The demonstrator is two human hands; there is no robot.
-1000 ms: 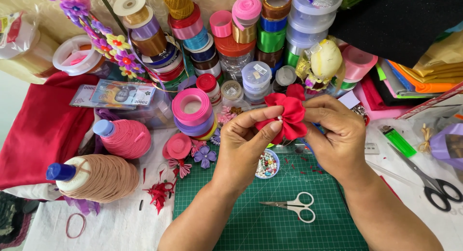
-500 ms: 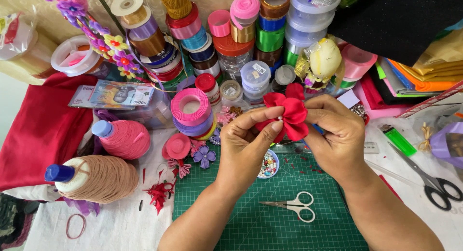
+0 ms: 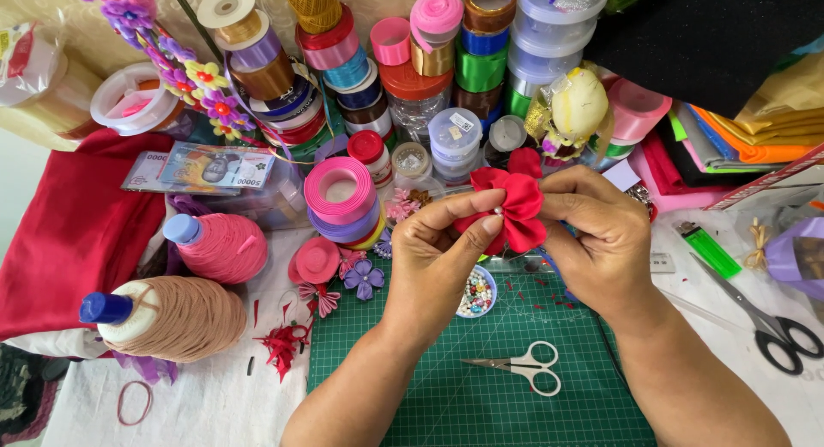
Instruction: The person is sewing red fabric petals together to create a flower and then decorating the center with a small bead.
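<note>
Green cutting mat (image 3: 481, 413), cluttered craft table (image 3: 215, 408)

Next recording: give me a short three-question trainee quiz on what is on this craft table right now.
1. True or false: both hands hold the red fabric flower.
2. Which lies on the green cutting mat? A) small white-handled scissors B) green lighter C) black-handled scissors
3. What colour is the cap on the tan thread cone?

Key:
1. True: left hand and right hand pinch it from either side.
2. A
3. Blue
</note>
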